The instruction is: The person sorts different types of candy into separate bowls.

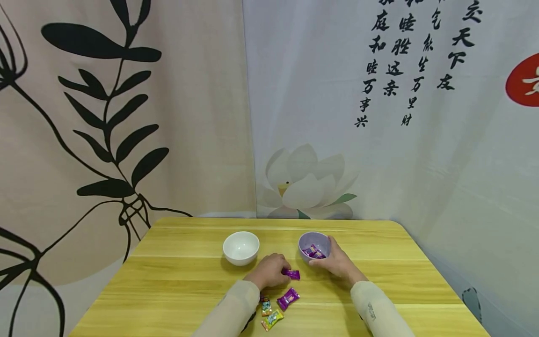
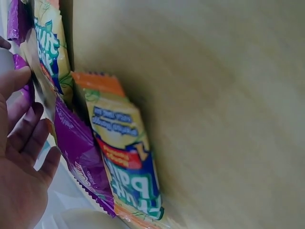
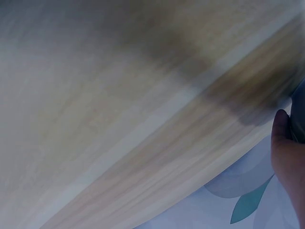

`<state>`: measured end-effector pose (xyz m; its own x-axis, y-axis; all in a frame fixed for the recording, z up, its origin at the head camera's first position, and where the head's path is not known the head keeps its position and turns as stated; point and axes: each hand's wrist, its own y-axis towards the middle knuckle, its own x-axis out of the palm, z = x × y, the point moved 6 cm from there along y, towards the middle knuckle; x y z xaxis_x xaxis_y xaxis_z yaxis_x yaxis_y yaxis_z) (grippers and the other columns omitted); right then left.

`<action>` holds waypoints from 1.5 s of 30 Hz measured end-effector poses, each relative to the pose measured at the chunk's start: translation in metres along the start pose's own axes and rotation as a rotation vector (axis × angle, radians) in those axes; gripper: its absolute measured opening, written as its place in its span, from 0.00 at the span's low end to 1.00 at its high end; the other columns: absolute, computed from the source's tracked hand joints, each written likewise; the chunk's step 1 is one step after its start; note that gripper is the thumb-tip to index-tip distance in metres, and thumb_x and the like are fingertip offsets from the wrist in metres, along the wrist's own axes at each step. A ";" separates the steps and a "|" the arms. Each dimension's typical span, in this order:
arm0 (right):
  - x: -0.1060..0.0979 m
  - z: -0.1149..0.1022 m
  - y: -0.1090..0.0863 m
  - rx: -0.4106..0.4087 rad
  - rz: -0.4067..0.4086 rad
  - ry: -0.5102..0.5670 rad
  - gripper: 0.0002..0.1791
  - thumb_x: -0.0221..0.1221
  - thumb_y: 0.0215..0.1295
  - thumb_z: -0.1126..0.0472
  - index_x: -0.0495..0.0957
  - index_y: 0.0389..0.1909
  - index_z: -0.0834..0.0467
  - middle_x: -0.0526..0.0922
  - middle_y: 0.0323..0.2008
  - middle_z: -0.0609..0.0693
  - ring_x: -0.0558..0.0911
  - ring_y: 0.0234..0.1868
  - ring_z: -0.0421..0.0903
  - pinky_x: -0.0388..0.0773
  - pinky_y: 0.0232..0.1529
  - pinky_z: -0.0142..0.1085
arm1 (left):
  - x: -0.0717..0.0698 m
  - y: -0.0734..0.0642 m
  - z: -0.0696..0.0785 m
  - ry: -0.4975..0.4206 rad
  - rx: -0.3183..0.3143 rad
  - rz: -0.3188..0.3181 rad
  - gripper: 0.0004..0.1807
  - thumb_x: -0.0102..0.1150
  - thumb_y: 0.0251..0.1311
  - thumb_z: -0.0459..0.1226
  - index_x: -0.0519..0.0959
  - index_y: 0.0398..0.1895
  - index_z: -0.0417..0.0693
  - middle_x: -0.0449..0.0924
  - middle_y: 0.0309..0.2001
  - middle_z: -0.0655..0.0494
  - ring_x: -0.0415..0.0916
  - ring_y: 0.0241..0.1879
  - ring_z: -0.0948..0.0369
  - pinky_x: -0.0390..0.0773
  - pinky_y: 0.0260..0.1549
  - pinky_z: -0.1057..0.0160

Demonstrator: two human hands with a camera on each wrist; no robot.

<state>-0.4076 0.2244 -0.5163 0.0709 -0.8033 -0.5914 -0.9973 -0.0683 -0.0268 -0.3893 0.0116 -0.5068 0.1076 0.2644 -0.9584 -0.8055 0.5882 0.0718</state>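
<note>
At the bottom centre of the head view, from left to right, lie a small sweet in an orange, green and dark printed wrapper (image 1: pixel 265 306), a sweet in a shiny yellow-and-green wrapper (image 1: pixel 272 320), set slantwise, and a sweet in a glossy purple wrapper with pale print (image 1: pixel 288 298). A little above them is a second purple-wrapped sweet (image 1: pixel 294 274), a short, crimped packet with its right end showing. The left wrist view brings two yellow wrappers close, with red, blue and green lettering; the nearer has orange crimped ends and lies against a purple one.

Near the centre of the head view, a round, glossy white bowl (image 1: pixel 241 255) stands on the yellow wood-grain tabletop (image 1: pixel 181 281). To its right, a round lavender bowl (image 1: pixel 316 238) tilts slightly toward the camera, holding purple-wrapped sweets (image 1: pixel 313 252).

The left hand (image 1: pixel 269 270), below and between the two bowls, has its fingers bent down and pinches the second purple-wrapped sweet, which pokes out to the right of the fingertips. The three loose sweets lie below this hand, beside the pale left sleeve (image 1: pixel 233 309). The right hand (image 1: pixel 337 262) grips the lavender bowl from the right, thumb at the near side and fingers at the far side; in the right wrist view only part of it shows, at the right edge.
</note>
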 end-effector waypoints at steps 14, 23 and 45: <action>0.000 -0.002 -0.001 0.003 -0.004 -0.008 0.68 0.75 0.47 0.40 0.39 0.78 0.61 0.55 0.73 0.68 0.58 0.71 0.68 0.52 0.68 0.63 | -0.007 0.003 -0.013 -0.104 -0.065 0.097 0.14 0.72 0.51 0.46 0.89 0.38 0.51 0.81 0.36 0.62 0.74 0.38 0.62 0.75 0.44 0.60; 0.000 -0.002 -0.002 -0.007 -0.002 -0.011 0.69 0.75 0.47 0.40 0.40 0.78 0.61 0.55 0.72 0.68 0.59 0.70 0.68 0.53 0.68 0.63 | -0.019 0.001 -0.017 -0.131 -0.114 0.162 0.16 0.70 0.52 0.45 0.88 0.41 0.47 0.81 0.36 0.59 0.75 0.39 0.61 0.76 0.46 0.59; 0.000 -0.004 -0.001 -0.046 -0.003 0.006 0.68 0.75 0.46 0.41 0.41 0.77 0.62 0.58 0.71 0.68 0.62 0.69 0.66 0.55 0.68 0.62 | -0.055 0.016 -0.010 -0.209 -0.204 0.328 0.13 0.69 0.56 0.43 0.87 0.39 0.44 0.79 0.35 0.56 0.74 0.37 0.61 0.77 0.40 0.60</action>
<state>-0.4065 0.2222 -0.5133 0.0737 -0.8068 -0.5862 -0.9952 -0.0972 0.0085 -0.4141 -0.0008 -0.4559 -0.0742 0.5733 -0.8160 -0.9129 0.2904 0.2870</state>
